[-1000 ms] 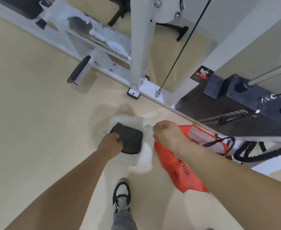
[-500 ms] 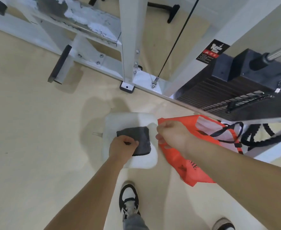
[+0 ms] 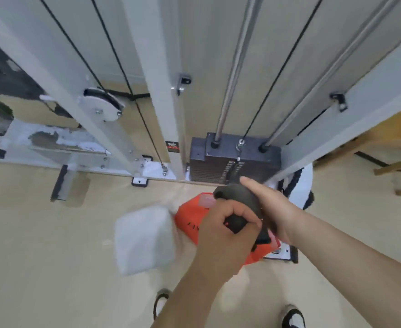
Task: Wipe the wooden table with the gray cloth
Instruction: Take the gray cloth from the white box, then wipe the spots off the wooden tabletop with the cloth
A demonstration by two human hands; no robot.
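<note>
Hands share the dark gray folded cloth above the orange plastic bag: left hand clenched on its near end, right hand flat-fingered alongside.

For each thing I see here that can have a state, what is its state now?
gray cloth: lifted, held between both hands
left hand: closed on the cloth
right hand: fingers straight, pressed against the cloth
white container: on the floor, blurred
orange bag: lying on the floor
weight stack: resting down
</note>
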